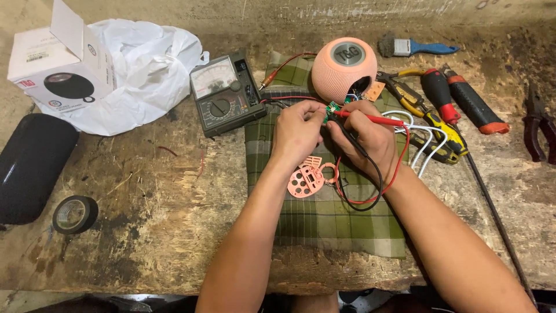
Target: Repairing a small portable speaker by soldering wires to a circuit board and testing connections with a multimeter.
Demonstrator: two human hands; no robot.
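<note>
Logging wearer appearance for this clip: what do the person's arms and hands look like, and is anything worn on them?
Both forearms are bare, with no sleeves in view. The left hand and right hand wear no gloves, and no rings, watch or wristband show.

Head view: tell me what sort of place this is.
Probably a small electronics repair bench: an analog multimeter, pliers and screwdrivers lie on a worn wooden table, beside an opened pink speaker.
</note>
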